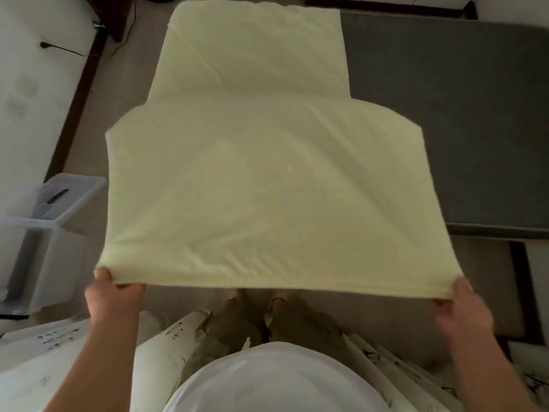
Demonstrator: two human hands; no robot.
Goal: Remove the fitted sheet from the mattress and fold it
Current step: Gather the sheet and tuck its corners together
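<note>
White shirt front (276, 379) closest to the lens, olive trousers (285, 319) below it, seen from above. Just beyond, pale yellow fitted sheet (264, 179), already off the mattress and folded into a long band. Long axis running straight away from the body: near end lifted and stretched wide, far end lying flat along the left part of the dark grey mattress (451, 120). Fold line crossing the band about a third of the way down from the far end. Left hand (114, 295) pinching the near left corner, thumb on top, fingers curled under the cloth. Right hand (463, 310) pinching the near right corner in the same way. Near edge taut between both hands. Further out, clear plastic storage boxes (50, 230) on the floor to the left, rolled white papers (166, 337) with dark markings on both sides of the legs.
</note>
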